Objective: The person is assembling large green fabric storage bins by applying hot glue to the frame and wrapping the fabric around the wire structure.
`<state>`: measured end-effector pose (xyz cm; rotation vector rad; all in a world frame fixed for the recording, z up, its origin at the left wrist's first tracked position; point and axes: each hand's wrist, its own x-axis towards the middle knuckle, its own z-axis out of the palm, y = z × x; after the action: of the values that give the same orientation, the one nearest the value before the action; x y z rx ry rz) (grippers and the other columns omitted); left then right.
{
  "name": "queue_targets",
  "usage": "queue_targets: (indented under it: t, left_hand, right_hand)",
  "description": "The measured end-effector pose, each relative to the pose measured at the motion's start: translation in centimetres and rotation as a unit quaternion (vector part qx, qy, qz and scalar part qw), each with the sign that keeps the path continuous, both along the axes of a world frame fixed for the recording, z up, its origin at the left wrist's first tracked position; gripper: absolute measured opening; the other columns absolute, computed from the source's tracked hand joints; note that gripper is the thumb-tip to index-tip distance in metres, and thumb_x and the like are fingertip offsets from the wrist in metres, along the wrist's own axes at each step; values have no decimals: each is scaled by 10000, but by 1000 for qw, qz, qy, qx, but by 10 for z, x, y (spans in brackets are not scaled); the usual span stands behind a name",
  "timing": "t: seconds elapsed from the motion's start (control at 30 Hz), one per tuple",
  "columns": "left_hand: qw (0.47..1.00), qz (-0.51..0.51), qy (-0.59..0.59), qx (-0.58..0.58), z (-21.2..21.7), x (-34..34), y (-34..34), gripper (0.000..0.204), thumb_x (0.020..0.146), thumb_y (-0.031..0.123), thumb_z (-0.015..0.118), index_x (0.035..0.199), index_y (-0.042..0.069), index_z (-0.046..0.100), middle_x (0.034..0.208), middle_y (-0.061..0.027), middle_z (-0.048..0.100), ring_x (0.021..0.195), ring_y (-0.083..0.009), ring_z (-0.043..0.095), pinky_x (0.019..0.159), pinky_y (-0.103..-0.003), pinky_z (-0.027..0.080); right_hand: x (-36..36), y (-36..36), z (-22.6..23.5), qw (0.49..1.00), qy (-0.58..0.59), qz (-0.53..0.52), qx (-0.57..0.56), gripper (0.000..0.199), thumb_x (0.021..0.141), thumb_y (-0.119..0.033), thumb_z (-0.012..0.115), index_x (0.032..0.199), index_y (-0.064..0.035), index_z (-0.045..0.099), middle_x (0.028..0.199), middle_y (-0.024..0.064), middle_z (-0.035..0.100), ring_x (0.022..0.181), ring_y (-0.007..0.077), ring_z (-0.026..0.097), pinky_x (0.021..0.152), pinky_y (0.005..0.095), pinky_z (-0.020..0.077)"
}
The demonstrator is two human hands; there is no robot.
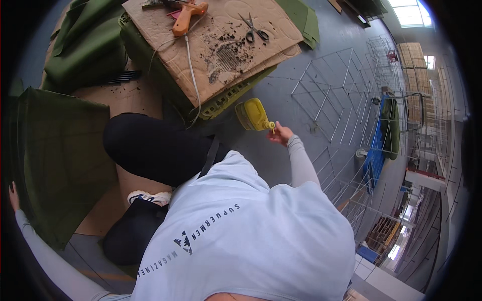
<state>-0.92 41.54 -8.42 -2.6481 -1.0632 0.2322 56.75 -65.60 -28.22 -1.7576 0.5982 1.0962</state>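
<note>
Nearest are the wearer's pale shirt (241,215) and bent black-clad leg (155,148). Out to the left, the left hand (14,196) is at the outer edge of a dark green fabric form (60,160); whether its grip pinches the cloth or merely rests there, I cannot tell. To the right, the right hand (282,135) has its fingers closed about the spout of a yellow jug (253,113), which is over the floor just beside the green crate (221,106); whether its base is on the floor is unclear. The step in hand looks like handling the jug while the left hand steadies the form. Moving the jug would call for a firmer hold, perhaps on its body, and a level path clear of the crate. On the crate, cardboard (281,30) carries dark crumbs (230,55), scissors (256,34) and an orange glue gun (185,20). Farther off are wire frames (329,88) and stacked boxes (412,67).
</note>
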Motion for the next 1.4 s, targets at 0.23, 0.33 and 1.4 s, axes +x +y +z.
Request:
queue_targets:
  t: [0.23,0.33,1.4]
  left_hand:
    - [953,201,-212,-73,50,-86,-21,612,928,489,490,1351,48,496,1348,-178,524,1266,-275,491,1044,-346,365]
    - [938,203,-279,-21,52,30,-99,693,879,552,536,1304,5,523,1295,-218,551,1225,-318,518,1007,-371,400]
    - [868,-48,-380,316,51,124,-446,398,744,24,701,1134,-19,634,1156,-102,613,1077,-262,568,905,-373,505]
  right_hand:
    - [-35,56,-10,996,-17,69,59,345,942,-409,565,898,-68,596,638,3,519,511,91,478,443,236,387]
    - [-31,4,10,992,-112,41,48,319,960,-352,557,885,-42,582,575,-4,489,419,85,394,385,236,298]
    - [-177,727,239,285,-715,428,474,420,917,-146,513,1314,-9,497,1361,173,495,1312,311,422,1126,453,262]
